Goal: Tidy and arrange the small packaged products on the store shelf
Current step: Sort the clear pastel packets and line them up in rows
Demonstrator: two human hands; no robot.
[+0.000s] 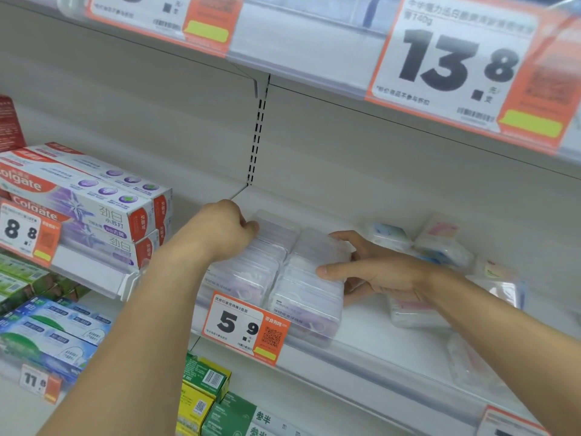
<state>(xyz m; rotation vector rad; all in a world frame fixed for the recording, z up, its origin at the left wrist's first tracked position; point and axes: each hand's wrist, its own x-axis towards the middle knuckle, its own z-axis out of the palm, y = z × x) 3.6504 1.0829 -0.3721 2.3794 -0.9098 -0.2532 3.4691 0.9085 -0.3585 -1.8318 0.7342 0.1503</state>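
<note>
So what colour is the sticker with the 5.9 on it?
White with an orange border, on the price tag; seen in the head view.

Colgate toothpaste boxes (94, 196) stacked at left, 8.8 price tag (28, 231) on the rail below them. 13.8 price tag (456, 67) on the upper shelf edge (blurred small print). Green boxes (217, 401) on the lower shelf.

Bare shelf (371, 328) right of clear boxes (309, 297); loose packets (440, 247) crowd beyond.
</note>
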